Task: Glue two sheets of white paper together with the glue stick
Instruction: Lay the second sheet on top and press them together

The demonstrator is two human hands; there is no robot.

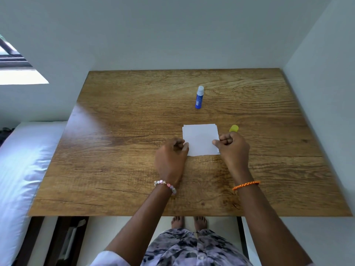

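A: From the head view, how should this step go?

B: Judging by the stacked white paper sheets [200, 140], they need squaring and pressing. Rub outward from the middle so the glue bonds without wrinkles.

A: And the fingers?

B: The left hand [171, 156] is loosely curled, its fingers [185, 146] touching the left edge of the sheets. The right hand [233, 148] is curled nearly closed, pinching the right edge. The yellow cap [234, 128] lies just beyond the right fingers; the uncapped glue stick [199, 97] stands well beyond both hands on the surface [115, 150].
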